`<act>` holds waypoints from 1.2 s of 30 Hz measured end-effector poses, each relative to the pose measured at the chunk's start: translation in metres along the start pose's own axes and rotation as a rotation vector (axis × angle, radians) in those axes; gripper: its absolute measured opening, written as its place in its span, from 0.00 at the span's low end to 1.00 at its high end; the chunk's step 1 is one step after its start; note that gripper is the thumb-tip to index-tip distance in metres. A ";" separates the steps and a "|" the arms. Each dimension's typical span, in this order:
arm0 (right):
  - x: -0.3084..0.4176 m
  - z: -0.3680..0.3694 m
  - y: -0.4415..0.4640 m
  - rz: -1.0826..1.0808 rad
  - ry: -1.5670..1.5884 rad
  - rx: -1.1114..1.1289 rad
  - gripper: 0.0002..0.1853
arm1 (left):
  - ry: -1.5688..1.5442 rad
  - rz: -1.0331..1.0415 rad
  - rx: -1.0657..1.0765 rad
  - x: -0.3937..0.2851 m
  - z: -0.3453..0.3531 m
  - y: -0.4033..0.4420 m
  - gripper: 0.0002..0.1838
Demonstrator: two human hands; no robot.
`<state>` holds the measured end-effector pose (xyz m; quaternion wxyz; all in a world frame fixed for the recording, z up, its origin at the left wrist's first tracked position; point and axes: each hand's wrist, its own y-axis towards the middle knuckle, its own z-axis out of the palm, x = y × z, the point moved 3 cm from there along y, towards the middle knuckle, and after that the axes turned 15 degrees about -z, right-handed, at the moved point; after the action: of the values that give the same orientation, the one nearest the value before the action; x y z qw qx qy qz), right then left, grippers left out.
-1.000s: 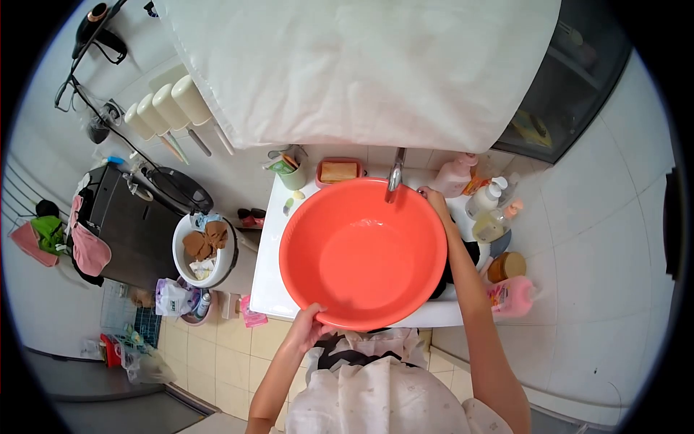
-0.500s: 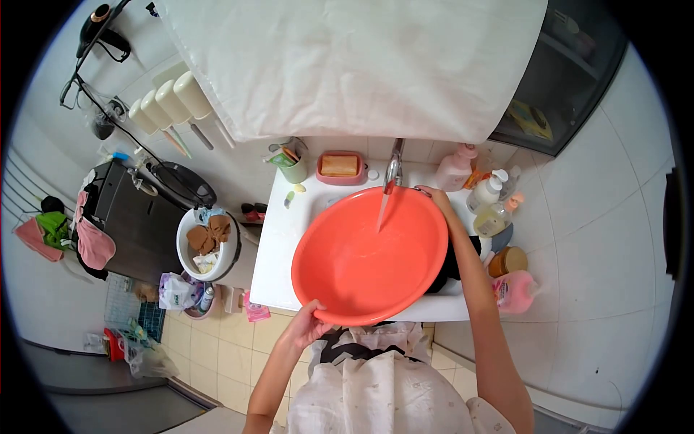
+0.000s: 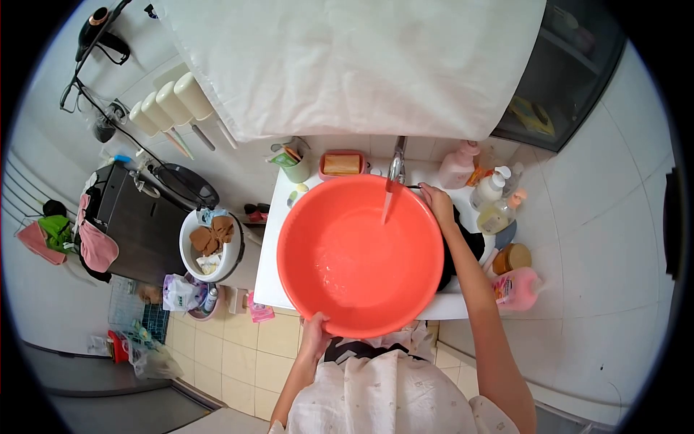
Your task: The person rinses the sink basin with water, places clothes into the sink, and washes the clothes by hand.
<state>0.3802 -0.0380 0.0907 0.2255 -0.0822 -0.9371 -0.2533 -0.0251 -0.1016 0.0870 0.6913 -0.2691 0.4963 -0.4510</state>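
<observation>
Since the earlier frame, the basin has shifted left and looks rounder and more level, its far rim now up against the front of the soap dish. The left hand has moved slightly right and closer to the person's body along with it.

At the far left, a hair dryer hangs on the wall, and lower down pink cloth hangs beside a dark machine. Next comes a white bin with brown cloth in it. A cup of tubes and brushes stands at the back left of the tabletop.

The left hand grips the near-left rim of the basin, thumb on top, its other fingers largely hidden. The basin lies between both hands, above the tabletop, with a stream of water falling into it from the tap.

The right hand is at the far-right rim, just right of the tap; its fingertips are partly hidden, so I cannot tell whether it is closed. Black cloth lies by the right forearm. Beyond stand a rose bottle, white bottle, clear bottle, jar and pink jug.
</observation>
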 end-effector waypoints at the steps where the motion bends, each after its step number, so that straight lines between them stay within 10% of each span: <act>1: 0.000 0.001 -0.001 -0.045 -0.023 -0.066 0.12 | -0.002 -0.001 -0.001 0.000 0.001 -0.004 0.23; 12: -0.032 0.001 0.027 0.081 -0.155 0.064 0.21 | 0.077 0.148 -0.091 -0.026 -0.018 -0.042 0.19; 16: 0.055 -0.010 -0.005 0.551 0.694 0.615 0.27 | -0.039 -0.070 -0.025 -0.030 -0.037 -0.052 0.19; 19: 0.070 0.005 -0.009 0.188 0.836 0.310 0.27 | -0.095 -0.161 0.080 -0.033 -0.040 -0.059 0.17; 24: 0.107 -0.020 0.001 0.346 1.132 0.345 0.22 | -0.201 -0.250 0.135 -0.046 -0.043 -0.066 0.13; 26: 0.105 -0.016 -0.004 0.311 1.133 0.396 0.21 | -0.234 -0.247 0.461 -0.052 -0.075 -0.054 0.10; 27: 0.111 -0.016 -0.013 0.295 1.151 0.421 0.20 | -0.088 -0.087 0.042 -0.064 -0.058 -0.071 0.08; 30: 0.114 0.008 -0.047 0.351 1.213 0.444 0.19 | 0.277 0.275 -0.270 -0.095 -0.051 -0.097 0.11; 36: 0.134 0.078 -0.102 0.503 1.438 0.504 0.19 | 0.486 0.620 -0.513 -0.128 -0.041 -0.135 0.20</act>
<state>0.2047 -0.0801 0.0477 0.8362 -0.0540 -0.5448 0.0335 -0.1242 -0.0454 0.2399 0.5682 -0.1568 0.7963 -0.1359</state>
